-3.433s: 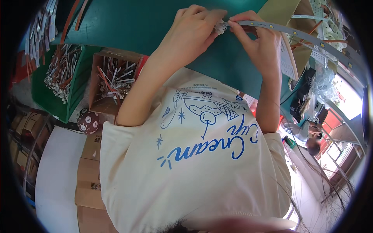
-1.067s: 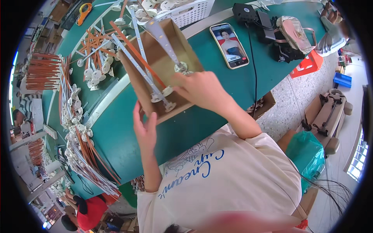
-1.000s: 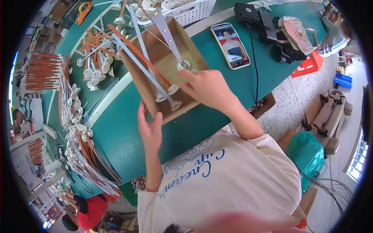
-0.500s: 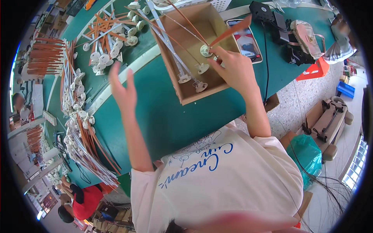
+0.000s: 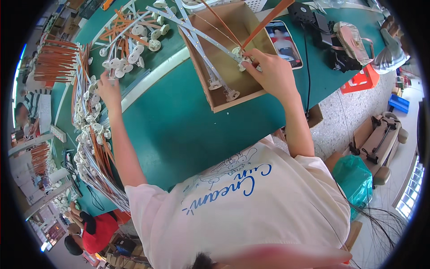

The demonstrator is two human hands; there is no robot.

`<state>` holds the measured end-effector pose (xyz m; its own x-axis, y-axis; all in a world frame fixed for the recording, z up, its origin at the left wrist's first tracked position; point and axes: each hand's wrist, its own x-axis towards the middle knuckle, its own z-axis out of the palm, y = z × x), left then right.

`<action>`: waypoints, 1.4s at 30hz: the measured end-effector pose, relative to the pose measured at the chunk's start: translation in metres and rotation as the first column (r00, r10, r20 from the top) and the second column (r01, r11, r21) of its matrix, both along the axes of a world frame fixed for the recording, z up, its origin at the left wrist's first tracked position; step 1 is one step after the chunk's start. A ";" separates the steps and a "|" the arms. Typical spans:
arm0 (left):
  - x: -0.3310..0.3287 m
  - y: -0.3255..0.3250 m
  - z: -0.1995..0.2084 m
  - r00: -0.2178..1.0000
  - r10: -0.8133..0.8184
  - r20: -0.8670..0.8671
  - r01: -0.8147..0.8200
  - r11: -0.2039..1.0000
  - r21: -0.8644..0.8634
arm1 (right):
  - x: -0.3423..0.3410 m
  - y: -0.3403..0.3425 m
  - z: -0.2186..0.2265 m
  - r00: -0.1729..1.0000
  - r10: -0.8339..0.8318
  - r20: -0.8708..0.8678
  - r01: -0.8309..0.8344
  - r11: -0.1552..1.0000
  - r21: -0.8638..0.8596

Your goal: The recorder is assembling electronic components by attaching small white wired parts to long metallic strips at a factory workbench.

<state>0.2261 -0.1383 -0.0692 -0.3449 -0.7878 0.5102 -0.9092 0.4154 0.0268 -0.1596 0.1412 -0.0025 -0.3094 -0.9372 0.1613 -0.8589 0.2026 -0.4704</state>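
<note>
My right hand pinches the white round ends of narrow strips over an open cardboard box. Orange-brown strips rise from that grip, and a white dotted strip slants away to the upper left. Two more strips stand in the box, their white round ends at its near left corner. My left hand reaches out to the left with fingers apart, by a white round end at the edge of a heap of strips. Whether it touches that end is hard to see.
Another pile of strips with white discs lies beyond my left hand. Right of the box are a phone, black devices with a cable and a small pink bag. A person in red works at lower left.
My left hand has moved left from the middle of the table to the strip heap. The white dotted strip now runs to my right hand, which stays over the box.
</note>
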 end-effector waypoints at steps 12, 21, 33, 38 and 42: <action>0.079 0.259 0.135 0.784 0.379 -0.492 -0.484 0.869 -0.102 | 0.002 0.002 0.004 0.994 -0.005 0.107 0.023 0.984 -0.174; -0.008 0.311 0.055 0.533 0.086 -0.842 -0.163 0.987 -0.003 | 0.124 -0.011 0.017 0.754 0.569 0.330 -0.539 0.822 -0.185; -0.048 0.305 -0.016 0.274 -0.026 -0.961 0.400 0.912 0.089 | 0.190 -0.045 -0.024 0.631 0.309 0.711 -0.583 0.794 0.172; -0.027 0.296 -0.017 0.503 -0.070 -0.862 0.471 0.858 0.205 | 0.204 -0.050 -0.042 0.435 0.065 0.898 -0.595 0.769 0.233; -0.029 0.299 -0.005 0.536 0.010 -0.844 0.410 0.871 0.271 | 0.206 -0.047 -0.044 0.362 0.188 0.913 -0.617 0.783 0.084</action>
<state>0.1970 0.1603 -0.0740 -0.1314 -0.9403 0.3140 -0.2978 0.3396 0.8922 0.0461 0.0943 -0.0462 0.3533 -0.8873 -0.2966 -0.1070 0.2766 -0.9550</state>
